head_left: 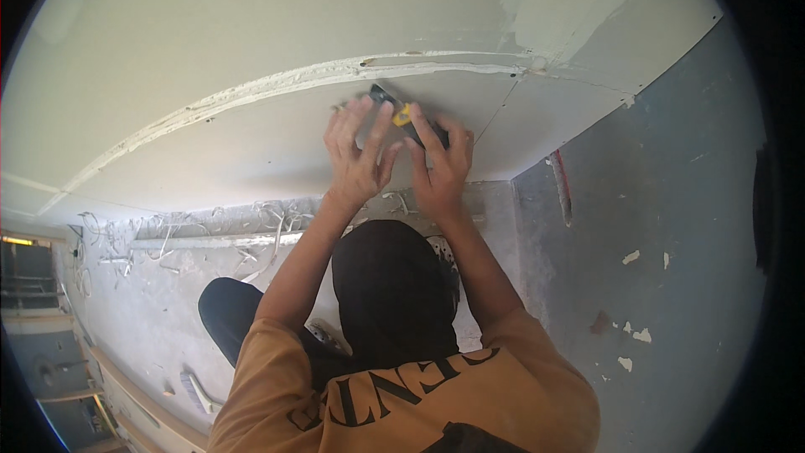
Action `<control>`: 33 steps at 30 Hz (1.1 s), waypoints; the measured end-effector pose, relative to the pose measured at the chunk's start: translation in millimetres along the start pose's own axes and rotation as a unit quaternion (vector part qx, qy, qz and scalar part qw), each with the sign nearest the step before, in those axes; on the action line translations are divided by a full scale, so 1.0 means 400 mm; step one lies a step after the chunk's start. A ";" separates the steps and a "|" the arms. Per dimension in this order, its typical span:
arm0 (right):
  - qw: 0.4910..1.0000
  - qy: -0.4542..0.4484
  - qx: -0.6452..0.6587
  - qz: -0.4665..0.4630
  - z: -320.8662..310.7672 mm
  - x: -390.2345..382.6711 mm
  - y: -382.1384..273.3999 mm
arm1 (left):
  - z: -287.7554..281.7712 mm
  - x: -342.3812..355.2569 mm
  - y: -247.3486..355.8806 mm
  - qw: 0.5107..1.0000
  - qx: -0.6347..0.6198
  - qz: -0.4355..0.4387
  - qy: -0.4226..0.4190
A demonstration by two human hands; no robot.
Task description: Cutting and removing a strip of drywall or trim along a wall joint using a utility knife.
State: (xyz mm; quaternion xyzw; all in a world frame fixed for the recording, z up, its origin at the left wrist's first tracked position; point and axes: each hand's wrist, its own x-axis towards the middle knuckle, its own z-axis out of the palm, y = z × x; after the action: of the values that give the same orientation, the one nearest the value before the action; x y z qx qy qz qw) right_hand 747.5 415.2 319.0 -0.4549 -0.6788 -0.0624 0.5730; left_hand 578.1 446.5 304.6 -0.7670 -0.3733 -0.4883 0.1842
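Plasterboard seam, knife at work: both hands are up on the pale board [251, 143].

Right hand [440, 164] has its grip closed round a yellow-and-black utility knife [407, 115]. The blade end points up-left and meets the ragged white seam [251, 88] where two boards join. Left hand [360, 151] lies flat on the board just beside the knife, grip wide, fingers spread and holding nothing. The seam shows rough and crumbly for its whole run left of the knife; right of it the joint reads thinner and cleaner toward the corner. Judgement: the cut is partway along, with the long left stretch not yet dressed, though I cannot tell which side was worked. White offcut strips [251, 235] litter the floor below. Blue-grey wall [671, 243] at right has chipped paint.
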 end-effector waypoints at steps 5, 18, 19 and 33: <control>0.999 0.018 0.006 -0.033 0.034 0.052 0.005 | -0.005 0.036 0.006 1.000 -0.006 -0.028 0.004; 0.926 -0.366 0.085 -0.029 -0.310 0.349 -0.053 | -0.137 0.207 0.000 0.994 0.045 0.077 0.067; 0.927 -0.368 0.073 -0.031 -0.329 0.358 -0.053 | -0.149 0.229 0.016 0.998 -0.010 0.049 0.025; 0.987 -0.148 0.033 0.045 -0.258 0.147 -0.068 | -0.108 0.217 0.093 0.993 -0.089 0.071 0.012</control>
State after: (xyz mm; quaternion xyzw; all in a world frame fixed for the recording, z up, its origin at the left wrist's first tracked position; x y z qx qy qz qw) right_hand 807.5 369.1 414.6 -0.4700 -0.7366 0.0533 0.4833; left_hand 600.9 428.3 404.1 -0.7992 -0.2705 -0.5143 0.1537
